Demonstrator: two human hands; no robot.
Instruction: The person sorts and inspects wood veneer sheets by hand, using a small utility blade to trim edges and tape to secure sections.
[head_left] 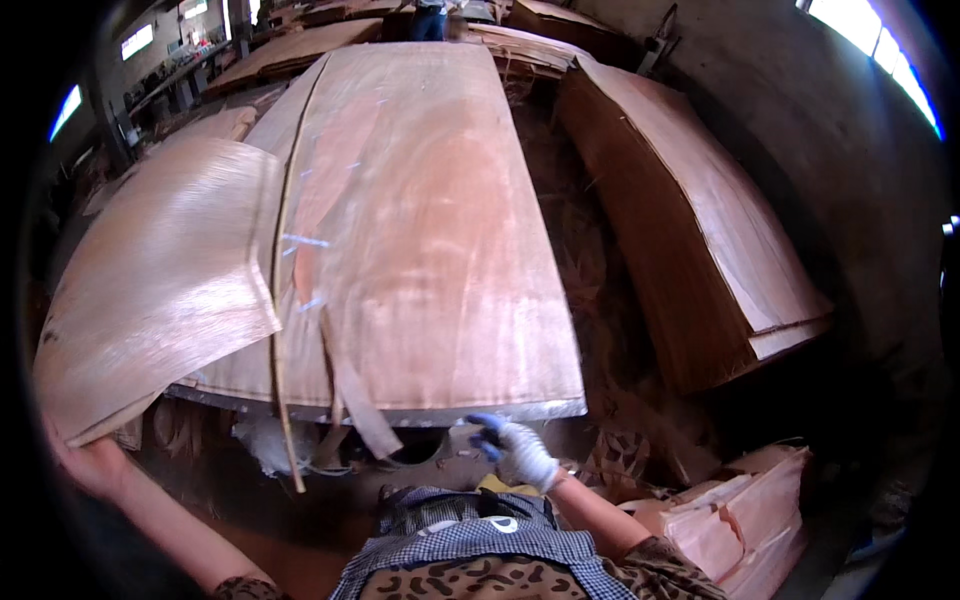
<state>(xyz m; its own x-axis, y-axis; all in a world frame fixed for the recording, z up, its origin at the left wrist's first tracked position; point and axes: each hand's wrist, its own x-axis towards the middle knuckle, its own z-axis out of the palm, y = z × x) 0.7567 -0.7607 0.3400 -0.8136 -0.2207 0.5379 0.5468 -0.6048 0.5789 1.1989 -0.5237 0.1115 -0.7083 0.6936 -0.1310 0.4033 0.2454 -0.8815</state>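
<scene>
My bare left hand (92,468) is closed on the near left corner of a thin wood veneer sheet (165,265). That sheet is raised and bowed, and its right edge lies over a large veneer sheet (430,220) on the worktable. My right hand (526,456), in a white glove with blue fingertips, hovers by the table's near edge with its fingers apart and nothing in them. A long thin wooden stick (279,370) runs lengthwise over the large sheet and sticks out past the near edge. Beside it a narrow veneer strip (358,400) hangs over that edge.
A tall veneer stack (690,190) stands to the right, across a gap littered with scraps. Lower right lies a bundle of veneer pieces (735,520). More veneer piles (300,50) and a person (430,22) are at the far end. Clear plastic (270,445) hangs under the table edge.
</scene>
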